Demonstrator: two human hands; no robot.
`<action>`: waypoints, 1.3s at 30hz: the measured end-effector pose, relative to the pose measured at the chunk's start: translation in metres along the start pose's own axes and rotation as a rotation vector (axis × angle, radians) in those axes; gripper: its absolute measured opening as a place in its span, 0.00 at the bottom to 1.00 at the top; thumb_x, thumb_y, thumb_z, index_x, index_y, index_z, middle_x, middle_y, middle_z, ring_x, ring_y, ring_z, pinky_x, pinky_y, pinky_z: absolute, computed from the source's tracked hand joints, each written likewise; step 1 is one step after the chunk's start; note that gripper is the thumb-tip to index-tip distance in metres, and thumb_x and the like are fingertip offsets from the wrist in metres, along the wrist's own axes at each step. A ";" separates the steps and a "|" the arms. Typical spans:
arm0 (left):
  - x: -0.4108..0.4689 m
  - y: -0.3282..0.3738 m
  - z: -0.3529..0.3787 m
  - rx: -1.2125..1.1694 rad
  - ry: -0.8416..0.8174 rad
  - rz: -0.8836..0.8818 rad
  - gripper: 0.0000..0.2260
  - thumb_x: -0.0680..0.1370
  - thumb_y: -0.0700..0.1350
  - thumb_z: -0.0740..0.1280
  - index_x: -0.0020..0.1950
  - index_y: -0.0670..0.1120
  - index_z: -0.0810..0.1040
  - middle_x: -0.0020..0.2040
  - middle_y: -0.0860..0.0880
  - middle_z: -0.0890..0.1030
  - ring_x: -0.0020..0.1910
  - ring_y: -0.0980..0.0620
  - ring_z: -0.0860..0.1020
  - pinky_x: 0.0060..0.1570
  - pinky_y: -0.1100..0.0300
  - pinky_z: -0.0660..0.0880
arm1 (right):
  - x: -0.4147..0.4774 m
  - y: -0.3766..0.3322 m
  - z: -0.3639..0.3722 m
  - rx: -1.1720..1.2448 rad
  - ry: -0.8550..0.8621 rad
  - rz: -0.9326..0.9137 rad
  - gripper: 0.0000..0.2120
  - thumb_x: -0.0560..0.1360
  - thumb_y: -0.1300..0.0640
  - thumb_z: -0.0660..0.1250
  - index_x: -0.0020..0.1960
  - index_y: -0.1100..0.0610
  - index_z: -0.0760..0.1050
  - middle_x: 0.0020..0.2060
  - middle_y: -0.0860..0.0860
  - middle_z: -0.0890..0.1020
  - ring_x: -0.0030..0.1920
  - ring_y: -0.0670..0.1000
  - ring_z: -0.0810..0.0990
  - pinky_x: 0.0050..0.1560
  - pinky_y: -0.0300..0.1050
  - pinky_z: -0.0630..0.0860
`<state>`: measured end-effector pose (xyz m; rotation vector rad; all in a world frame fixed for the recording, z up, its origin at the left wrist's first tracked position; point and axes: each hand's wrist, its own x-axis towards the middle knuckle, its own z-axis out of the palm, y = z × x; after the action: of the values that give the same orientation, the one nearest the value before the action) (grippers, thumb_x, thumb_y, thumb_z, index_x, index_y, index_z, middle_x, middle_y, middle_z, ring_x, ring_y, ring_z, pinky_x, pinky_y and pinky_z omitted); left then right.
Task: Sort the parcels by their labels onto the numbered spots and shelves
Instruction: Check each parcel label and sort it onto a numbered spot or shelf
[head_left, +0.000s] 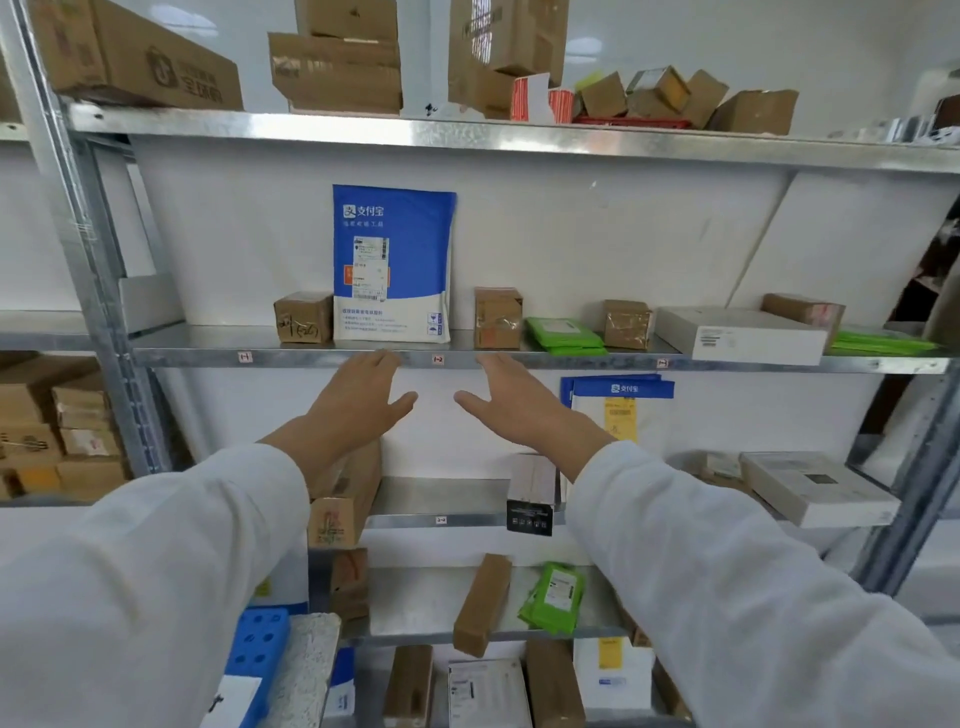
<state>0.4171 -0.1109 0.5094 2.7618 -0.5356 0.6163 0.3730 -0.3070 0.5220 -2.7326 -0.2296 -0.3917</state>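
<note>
A blue and white mailer parcel (392, 265) stands upright on the metal shelf (197, 349), leaning on the white back wall above the small tag marked 1-2 (438, 359). My left hand (358, 400) and my right hand (511, 397) are both stretched out with straight fingers just below the shelf's front edge, palms facing each other, holding nothing. Neither hand touches the parcel. A small brown box (304, 317) sits right beside the mailer on its left, and another brown box (497, 317) stands to its right.
The same shelf also carries green pouches (563, 335), a taped brown box (626, 323) and a flat white box (737, 332). The shelf above holds large cartons (337, 67). Lower shelves hold a tall grey box (530, 493), brown boxes, a green pouch (553, 597) and more mailers.
</note>
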 end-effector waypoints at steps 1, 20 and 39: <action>0.009 -0.002 0.002 0.011 0.006 0.007 0.25 0.79 0.54 0.64 0.73 0.44 0.66 0.72 0.46 0.69 0.71 0.47 0.67 0.70 0.52 0.64 | 0.010 0.001 0.001 0.014 0.006 -0.011 0.30 0.80 0.44 0.60 0.75 0.59 0.59 0.73 0.56 0.65 0.71 0.55 0.65 0.69 0.50 0.66; 0.168 -0.033 0.018 0.161 0.132 -0.162 0.23 0.80 0.54 0.62 0.72 0.46 0.65 0.71 0.48 0.70 0.69 0.48 0.68 0.65 0.52 0.69 | 0.212 0.055 -0.007 0.137 0.033 -0.199 0.21 0.80 0.45 0.60 0.67 0.57 0.66 0.63 0.53 0.72 0.60 0.52 0.74 0.59 0.51 0.76; 0.289 -0.155 0.056 -0.022 0.141 -0.233 0.21 0.81 0.49 0.63 0.71 0.44 0.66 0.70 0.44 0.71 0.68 0.43 0.69 0.65 0.49 0.70 | 0.380 0.053 0.041 0.240 0.240 -0.137 0.40 0.77 0.41 0.64 0.77 0.61 0.49 0.74 0.57 0.55 0.74 0.57 0.56 0.74 0.52 0.58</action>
<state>0.7429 -0.0752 0.5644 2.6801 -0.1851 0.7348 0.7538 -0.2996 0.5813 -2.4164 -0.3741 -0.6780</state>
